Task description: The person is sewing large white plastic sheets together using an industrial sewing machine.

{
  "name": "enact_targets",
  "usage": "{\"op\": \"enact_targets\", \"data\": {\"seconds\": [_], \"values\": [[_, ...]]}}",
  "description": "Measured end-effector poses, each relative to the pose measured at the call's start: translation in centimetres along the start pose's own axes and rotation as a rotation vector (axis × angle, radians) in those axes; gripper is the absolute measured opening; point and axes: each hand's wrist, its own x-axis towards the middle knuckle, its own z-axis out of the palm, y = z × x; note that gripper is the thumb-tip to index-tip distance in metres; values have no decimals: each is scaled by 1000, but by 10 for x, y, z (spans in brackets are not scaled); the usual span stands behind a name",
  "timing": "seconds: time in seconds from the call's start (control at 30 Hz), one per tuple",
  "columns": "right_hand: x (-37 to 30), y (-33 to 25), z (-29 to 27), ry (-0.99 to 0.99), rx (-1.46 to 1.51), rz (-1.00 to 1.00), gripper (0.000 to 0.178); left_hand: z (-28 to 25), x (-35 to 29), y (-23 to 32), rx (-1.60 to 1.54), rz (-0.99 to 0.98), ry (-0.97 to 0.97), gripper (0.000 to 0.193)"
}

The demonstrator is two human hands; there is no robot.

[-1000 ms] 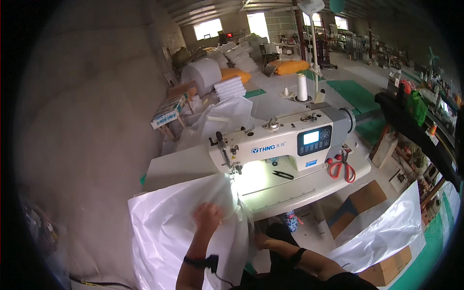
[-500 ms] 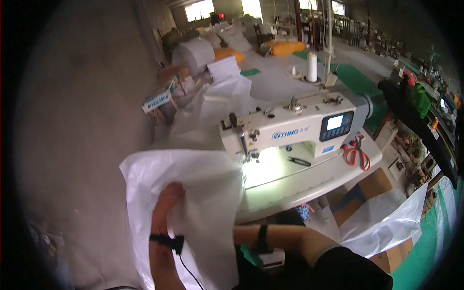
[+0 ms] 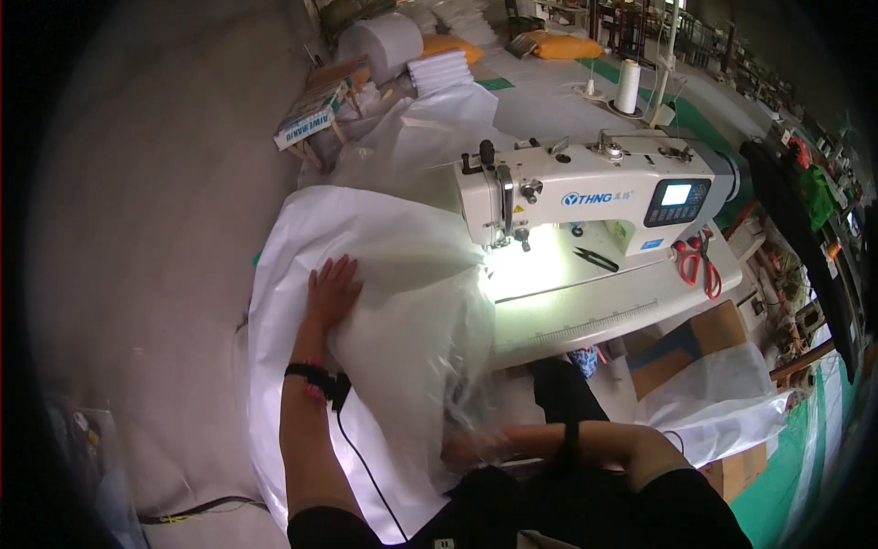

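A large white plastic sheet point(image 3: 283, 247) drapes over the left end of the sewing table, with a thinner, translucent plastic layer point(image 3: 402, 302) on top. My left hand point(image 3: 334, 291) lies flat on it, fingers spread. Close to my body, my right hand point(image 3: 471, 448) is at the layer's lower right edge; motion blur and plastic hide its fingers. Right of the sheet stands a white sewing machine point(image 3: 585, 197) with its lamp lit, the sheet's edge near its needle area. Black thread snips point(image 3: 596, 259) and red-handled scissors point(image 3: 701, 270) lie on the machine bed.
A white thread cone point(image 3: 627, 87) stands behind the machine. At the back left are a big white roll point(image 3: 380, 46), stacked white sheets point(image 3: 444, 69) and a box point(image 3: 309, 128). To the right, a cardboard box point(image 3: 704, 334) sits below table height. A cable point(image 3: 206, 505) crosses the floor.
My left hand has spread its fingers on the sheet. My right hand has come out from under the sheet's edge, where the translucent layer now shows crumpled. The view has tilted downward.
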Motion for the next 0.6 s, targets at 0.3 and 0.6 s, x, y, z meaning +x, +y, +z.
{"op": "enact_targets", "data": {"seconds": [0.3, 0.6], "values": [[-82, -19, -32, -58, -317, 37, 44, -55, -74, 48, 255, -401, -176, 54], [-94, -23, 20, 139, 1036, 396, 24, -12, -148, 114, -40, -315, -53, 69]]}}
